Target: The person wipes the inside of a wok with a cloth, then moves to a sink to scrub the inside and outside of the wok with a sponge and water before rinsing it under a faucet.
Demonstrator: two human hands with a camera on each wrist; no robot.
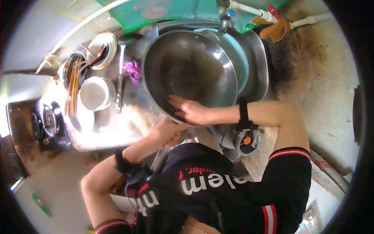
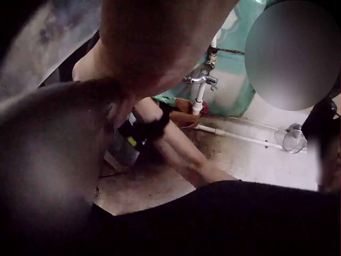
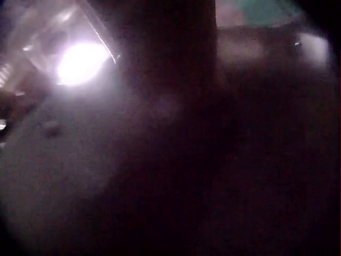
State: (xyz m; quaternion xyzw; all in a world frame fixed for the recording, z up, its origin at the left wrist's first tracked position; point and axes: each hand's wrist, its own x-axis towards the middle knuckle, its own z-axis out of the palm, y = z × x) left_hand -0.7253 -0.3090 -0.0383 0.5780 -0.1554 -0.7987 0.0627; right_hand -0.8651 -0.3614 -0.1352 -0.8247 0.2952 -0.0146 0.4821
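A large dark wok (image 1: pixel 187 66) is tilted over the sink, above a light blue basin (image 1: pixel 242 62). My left hand (image 1: pixel 167 132) grips the wok's handle at the near rim, fingers curled round it. Inside the wok, near its lower edge, my right hand (image 1: pixel 193 112) rests with fingers extended against the inner surface. In the left wrist view the left hand (image 2: pixel 160 42) looms large and dark, with the wok beside it. The right wrist view is dim and blurred; the right hand (image 3: pixel 170 48) shows as a dark shape over the wok's surface.
Left of the wok lie a purple cloth (image 1: pixel 133 71), a long utensil (image 1: pixel 120 84), stacked white bowls (image 1: pixel 94 93) and chopsticks (image 1: pixel 73 89). A tap (image 1: pixel 224 23) stands behind the sink (image 1: pixel 261 64). A stove (image 1: pixel 50 121) is at far left.
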